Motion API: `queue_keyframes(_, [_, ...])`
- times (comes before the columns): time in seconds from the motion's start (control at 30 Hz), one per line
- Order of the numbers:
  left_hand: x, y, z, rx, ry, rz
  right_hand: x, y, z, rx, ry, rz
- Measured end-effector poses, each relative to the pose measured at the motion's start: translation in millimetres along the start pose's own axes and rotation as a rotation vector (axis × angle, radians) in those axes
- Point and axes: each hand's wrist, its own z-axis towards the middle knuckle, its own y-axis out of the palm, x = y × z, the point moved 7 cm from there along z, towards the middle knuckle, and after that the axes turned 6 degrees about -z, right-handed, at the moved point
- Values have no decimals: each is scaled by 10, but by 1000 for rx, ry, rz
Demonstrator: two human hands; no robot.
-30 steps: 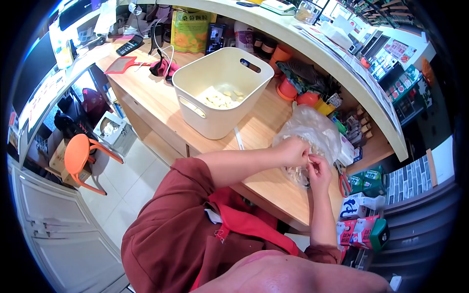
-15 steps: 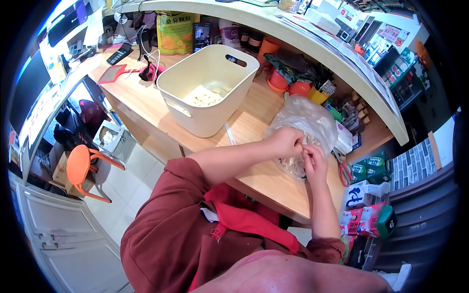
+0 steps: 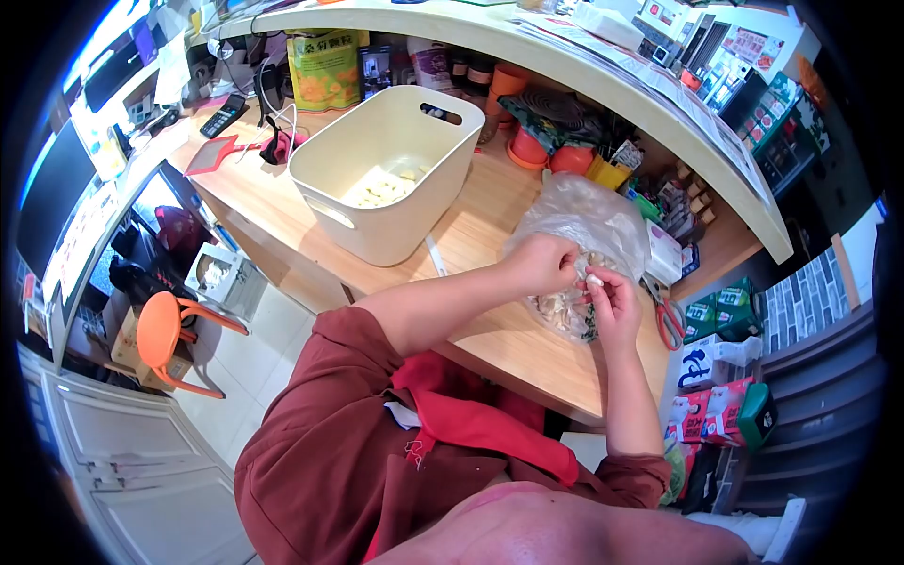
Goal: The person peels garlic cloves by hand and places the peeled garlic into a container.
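Observation:
My left hand (image 3: 543, 264) is closed in a pinch over a clear plastic bag (image 3: 589, 212); whatever its fingertips hold is hidden. Close beside it, my right hand (image 3: 617, 303) pinches a small whitish garlic clove (image 3: 594, 281) between thumb and finger. Inside the open bag lie pale garlic cloves and papery skins (image 3: 562, 309). To the left stands a cream plastic bin (image 3: 391, 226) with cut-out handles. Several peeled cloves (image 3: 381, 188) lie on its floor.
Red-handled scissors (image 3: 669, 325) lie right of the bag. A white strip (image 3: 436, 255) rests by the bin. Further left are a red fly swatter (image 3: 209, 155) and a calculator (image 3: 223, 117). A raised shelf (image 3: 753, 212) curves behind the desk (image 3: 480, 311). An orange stool (image 3: 160, 331) stands on the floor.
My hands have moved slightly apart, and the pale clove now shows in my right fingertips. The view has shifted a little.

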Motion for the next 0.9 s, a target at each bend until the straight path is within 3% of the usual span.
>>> queue_keyframes(0.27, [-11, -66, 6, 70, -6, 50, -115, -145, -13, 155, 5, 90])
queue_keyframes(0.7, [-104, 74, 11, 47, 155, 32, 46, -56, -20, 13, 102, 85])
queue_keyframes(0.77, [-300, 197, 9, -69, -27, -1, 59, -60, -7, 34, 169, 141])
queue_keyframes(0.9, [-36, 91, -2, -45, 56, -53, 150, -65, -4, 38, 281, 276])
